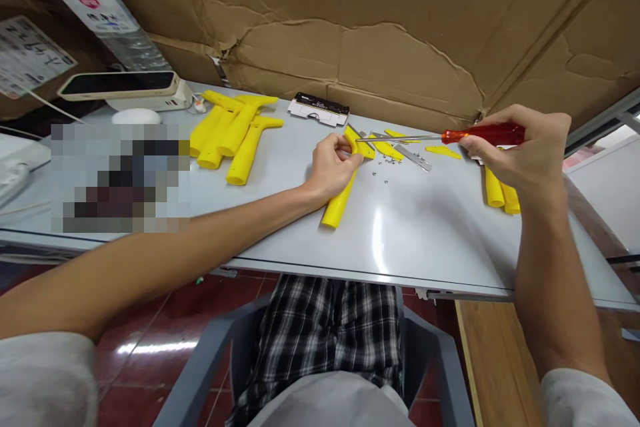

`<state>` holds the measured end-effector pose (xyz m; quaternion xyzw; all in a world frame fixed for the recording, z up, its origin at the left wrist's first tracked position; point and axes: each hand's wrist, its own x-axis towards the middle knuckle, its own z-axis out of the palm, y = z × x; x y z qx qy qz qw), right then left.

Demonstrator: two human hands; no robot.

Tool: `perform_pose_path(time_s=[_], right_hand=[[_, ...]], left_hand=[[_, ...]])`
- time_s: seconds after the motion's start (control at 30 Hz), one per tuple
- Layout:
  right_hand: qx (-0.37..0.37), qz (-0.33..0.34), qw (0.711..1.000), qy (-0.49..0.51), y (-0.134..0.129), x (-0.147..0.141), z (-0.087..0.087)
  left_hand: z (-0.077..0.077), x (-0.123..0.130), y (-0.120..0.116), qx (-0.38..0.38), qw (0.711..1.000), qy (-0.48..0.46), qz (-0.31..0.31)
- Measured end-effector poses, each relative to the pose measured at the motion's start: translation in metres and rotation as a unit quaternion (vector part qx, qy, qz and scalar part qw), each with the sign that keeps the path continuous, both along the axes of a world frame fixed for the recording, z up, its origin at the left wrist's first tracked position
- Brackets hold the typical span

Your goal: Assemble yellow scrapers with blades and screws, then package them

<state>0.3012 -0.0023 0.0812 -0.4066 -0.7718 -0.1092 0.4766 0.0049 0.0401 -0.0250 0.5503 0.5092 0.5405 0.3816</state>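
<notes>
My left hand (334, 169) is closed around the neck of a yellow plastic handle (340, 205), which lies slanted on the table with its wide end toward me. My right hand (530, 143) grips a screwdriver by its red handle (484, 135). The metal shaft (400, 139) points left, its tip at the head of the yellow handle. Just right of that head lie loose yellow pieces (389, 148), a metal blade strip (413, 157) and several small screws (386, 181). Another flat yellow piece (443, 151) lies below the screwdriver.
Several yellow handles (243, 153) are grouped on the left; more (494, 188) lie at the right. A black and white packet (319, 109) rests near the cardboard (400, 60) behind the grey table (280, 240). A phone (120, 83) and plastic bottle (107, 20) are far left.
</notes>
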Motion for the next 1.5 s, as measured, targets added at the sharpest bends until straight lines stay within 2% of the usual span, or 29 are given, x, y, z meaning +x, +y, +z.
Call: perform_pose_path(time_s=[0.07,0.17,0.33,0.5,0.57,0.67,0.73,0.8,0.93,1.07,1.17,1.23,1.3,1.5], right_hand=[[0.014,0.021,0.999,-0.034,0.002,0.005,0.003],[0.011,0.061,0.998,-0.031,0.004,0.009,0.006],[0.044,0.064,0.997,-0.020,0.000,0.004,0.005],[-0.013,0.011,1.000,0.016,-0.008,-0.008,0.003],[-0.005,-0.005,1.000,-0.004,-0.009,-0.008,0.004],[0.009,0.039,0.999,-0.023,-0.008,-0.005,0.005],[0.000,0.084,0.996,-0.003,-0.006,-0.006,0.005],[0.001,0.101,0.994,0.034,-0.005,-0.010,0.002],[0.087,0.055,0.991,0.082,0.000,-0.023,-0.008],[0.166,-0.017,0.983,0.073,0.010,-0.020,-0.016],[0.169,0.022,0.985,0.038,0.015,-0.014,-0.014],[0.156,0.069,0.985,0.035,0.014,-0.013,-0.011],[0.149,0.087,0.984,0.045,0.012,-0.016,-0.009],[0.162,0.006,0.986,0.043,0.009,-0.017,-0.015]], left_hand=[[0.001,0.001,0.000,-0.003,1.000,0.000,-0.003],[0.002,0.001,0.000,-0.006,1.000,0.000,-0.004],[-0.001,0.002,0.001,-0.001,1.000,0.002,-0.006],[-0.004,0.001,0.002,0.003,1.000,0.004,-0.003],[-0.004,0.000,0.003,0.009,1.000,0.008,-0.006],[-0.004,0.000,0.003,0.008,1.000,0.019,-0.002],[-0.003,0.000,0.002,0.004,1.000,0.025,-0.002],[-0.002,0.001,0.001,0.003,1.000,0.026,-0.007],[-0.003,0.002,0.001,0.008,1.000,0.022,-0.013],[-0.005,0.002,0.004,0.010,1.000,0.020,-0.009],[-0.005,0.003,0.005,0.010,1.000,0.018,-0.012],[-0.005,0.004,0.005,0.010,1.000,0.018,-0.016],[-0.005,0.004,0.005,0.013,1.000,0.016,-0.016],[-0.004,0.004,0.004,0.008,1.000,0.015,-0.010]])
